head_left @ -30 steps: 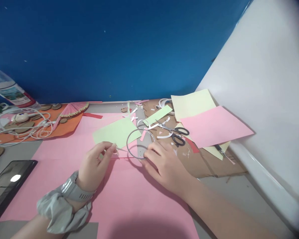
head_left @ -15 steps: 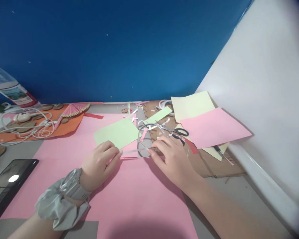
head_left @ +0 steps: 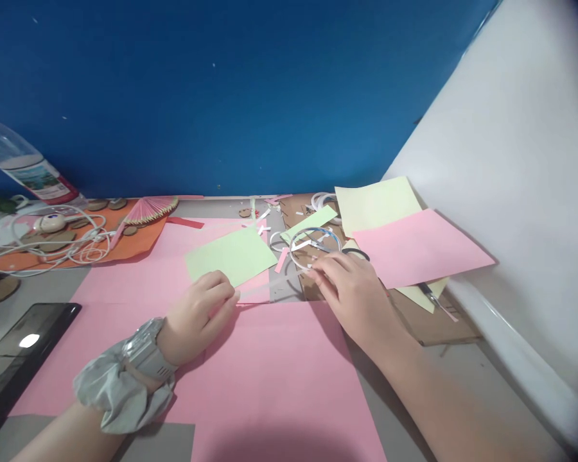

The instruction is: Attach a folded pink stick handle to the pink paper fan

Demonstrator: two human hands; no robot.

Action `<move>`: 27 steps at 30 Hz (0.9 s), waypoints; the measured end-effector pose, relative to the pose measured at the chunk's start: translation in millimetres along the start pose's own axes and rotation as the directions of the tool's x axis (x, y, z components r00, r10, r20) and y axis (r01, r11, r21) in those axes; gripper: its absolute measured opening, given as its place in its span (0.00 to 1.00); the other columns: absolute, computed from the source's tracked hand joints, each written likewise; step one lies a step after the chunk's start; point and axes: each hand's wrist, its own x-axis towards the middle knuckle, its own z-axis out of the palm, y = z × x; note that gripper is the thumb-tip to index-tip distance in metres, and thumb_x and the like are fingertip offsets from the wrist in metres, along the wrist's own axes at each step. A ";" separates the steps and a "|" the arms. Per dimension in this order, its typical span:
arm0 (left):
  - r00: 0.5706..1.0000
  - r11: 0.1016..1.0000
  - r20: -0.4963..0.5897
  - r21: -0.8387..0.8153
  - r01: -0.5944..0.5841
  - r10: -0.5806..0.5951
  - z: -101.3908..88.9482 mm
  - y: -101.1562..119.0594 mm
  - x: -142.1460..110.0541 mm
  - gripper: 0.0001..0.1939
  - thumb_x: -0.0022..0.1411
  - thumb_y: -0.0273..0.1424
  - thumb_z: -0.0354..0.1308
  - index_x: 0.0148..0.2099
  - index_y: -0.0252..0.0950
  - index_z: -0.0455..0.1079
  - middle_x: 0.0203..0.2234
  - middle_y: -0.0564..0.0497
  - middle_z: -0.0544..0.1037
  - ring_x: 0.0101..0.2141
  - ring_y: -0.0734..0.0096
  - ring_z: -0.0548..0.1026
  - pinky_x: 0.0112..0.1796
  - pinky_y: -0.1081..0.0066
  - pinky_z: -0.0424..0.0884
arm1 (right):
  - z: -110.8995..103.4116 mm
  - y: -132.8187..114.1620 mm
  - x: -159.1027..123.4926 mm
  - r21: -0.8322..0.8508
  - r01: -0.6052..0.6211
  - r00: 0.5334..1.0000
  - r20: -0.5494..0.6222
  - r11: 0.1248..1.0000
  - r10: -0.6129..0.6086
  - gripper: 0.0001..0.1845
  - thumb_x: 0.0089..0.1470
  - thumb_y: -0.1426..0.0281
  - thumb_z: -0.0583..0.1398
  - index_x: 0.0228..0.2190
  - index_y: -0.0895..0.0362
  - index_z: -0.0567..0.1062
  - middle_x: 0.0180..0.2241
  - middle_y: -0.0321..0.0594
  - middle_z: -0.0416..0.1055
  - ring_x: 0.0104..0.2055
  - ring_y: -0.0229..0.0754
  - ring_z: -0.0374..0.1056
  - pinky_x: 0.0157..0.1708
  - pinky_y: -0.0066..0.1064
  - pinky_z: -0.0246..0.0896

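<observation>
My left hand [head_left: 202, 314], with a watch and a grey scrunchie at the wrist, pinches the free end of a pale, see-through strip of tape [head_left: 272, 282]. This strip stretches level to the right, just above the pink paper [head_left: 279, 372]. At its other end my right hand [head_left: 354, 295] is closed on the lower edge of a thin ring-shaped roll of tape [head_left: 293, 253], which stands tilted up. Behind the right fingers, the scissors [head_left: 356, 253] are mostly hidden. A light green sheet [head_left: 231, 256] lies beyond my left hand.
Pink and pale yellow sheets overlap on a cardboard piece [head_left: 414, 321] at right, beside a cutter [head_left: 428, 294]. Paper scraps lie at the back. Left are a phone [head_left: 29, 346], tangled white cables [head_left: 87, 240], a pink paper fan [head_left: 149, 210] and a bottle [head_left: 33, 173].
My right hand and the tape roll have moved right, away from my left hand. The strip between the hands is longer. My left hand stays nearly in place.
</observation>
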 end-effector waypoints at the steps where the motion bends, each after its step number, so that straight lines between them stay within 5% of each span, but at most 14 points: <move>1: 1.000 1.000 0.002 0.004 -0.003 0.003 -0.3 -0.2 0.2 0.13 0.64 0.27 0.43 0.27 0.36 0.60 0.26 0.52 0.63 0.29 0.71 0.64 0.33 0.68 0.64 | 0.0 0.5 0.1 -0.002 0.000 1.000 0.000 1.000 0.000 0.07 0.59 0.70 0.52 0.31 0.56 0.69 0.32 0.42 0.70 0.36 0.44 0.65 0.35 0.34 0.54; 18: 0.997 0.981 -0.050 0.182 0.068 -0.060 -6.5 -25.8 4.0 0.13 0.63 0.29 0.43 0.27 0.37 0.61 0.26 0.51 0.65 0.30 0.68 0.65 0.34 0.68 0.63 | 1.8 2.8 -3.0 -0.051 -0.042 0.999 0.005 0.998 0.043 0.09 0.60 0.72 0.51 0.37 0.55 0.71 0.34 0.39 0.71 0.29 0.38 0.67 0.24 0.28 0.54; 27: 0.979 0.985 -0.142 0.079 0.156 -0.144 -5.3 -39.5 9.7 0.14 0.64 0.33 0.43 0.29 0.36 0.63 0.26 0.50 0.65 0.30 0.68 0.67 0.34 0.69 0.64 | -2.2 8.1 3.1 0.222 -0.207 0.978 0.046 0.953 0.201 0.07 0.60 0.69 0.51 0.32 0.54 0.68 0.32 0.37 0.67 0.28 0.37 0.62 0.26 0.27 0.54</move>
